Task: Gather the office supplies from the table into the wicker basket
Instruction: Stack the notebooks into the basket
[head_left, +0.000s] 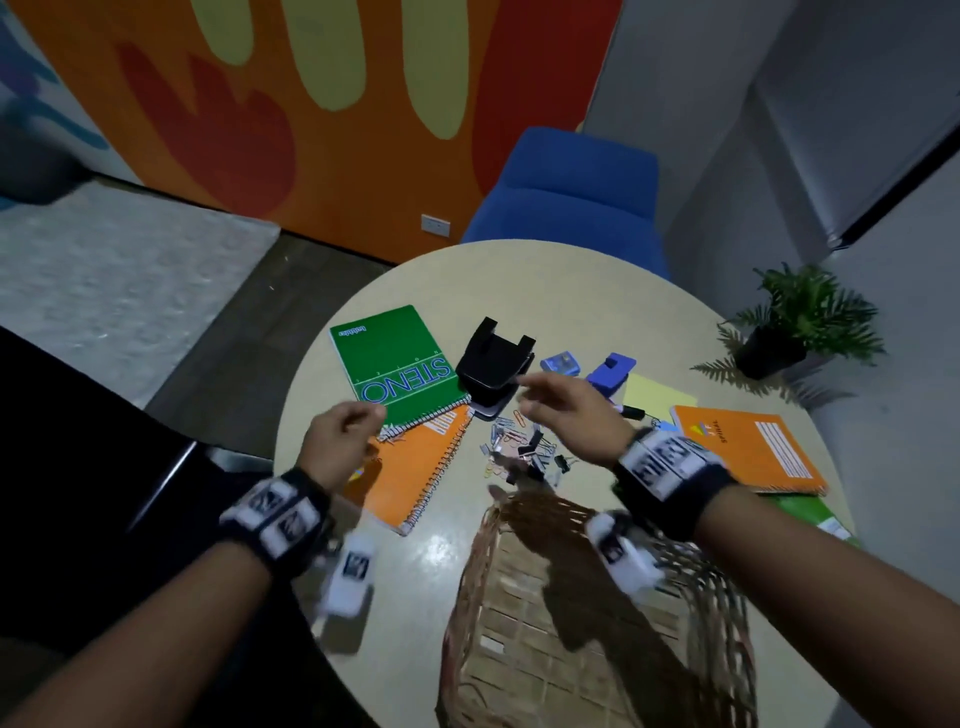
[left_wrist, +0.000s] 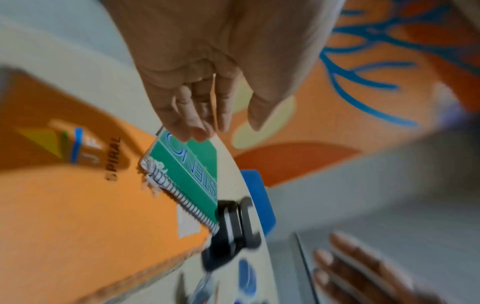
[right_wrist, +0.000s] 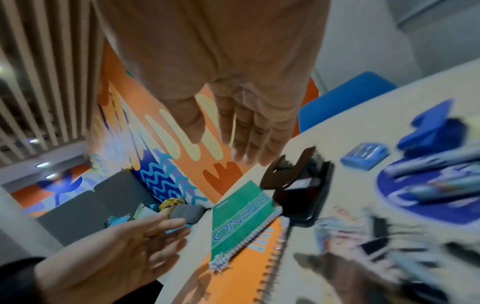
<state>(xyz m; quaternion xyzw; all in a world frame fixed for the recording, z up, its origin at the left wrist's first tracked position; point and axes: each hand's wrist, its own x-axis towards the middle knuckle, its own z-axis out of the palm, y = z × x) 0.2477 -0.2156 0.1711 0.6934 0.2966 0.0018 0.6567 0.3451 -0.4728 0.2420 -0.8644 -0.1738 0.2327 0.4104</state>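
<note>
A wicker basket (head_left: 597, 639) stands at the table's near edge. Beyond it lie a green steno pad (head_left: 395, 358), an orange spiral notebook (head_left: 415, 467) partly under that pad, a black hole punch (head_left: 496, 364) and a heap of paper clips and binder clips (head_left: 524, 447). My left hand (head_left: 345, 434) hovers over the orange notebook's near corner, fingers relaxed, holding nothing. My right hand (head_left: 566, 400) hovers above the clips beside the punch, fingers extended and empty. In the wrist views both palms, the left hand (left_wrist: 205, 115) and the right hand (right_wrist: 244, 135), are bare.
A second orange notebook (head_left: 753, 447), a yellow paper (head_left: 649, 395), a blue stapler (head_left: 610, 371), a small blue box (head_left: 560, 362) and a marker (head_left: 631, 413) lie at right. A blue chair (head_left: 571, 192) stands behind the round table (head_left: 571, 280); a potted plant (head_left: 795, 322) is to the right.
</note>
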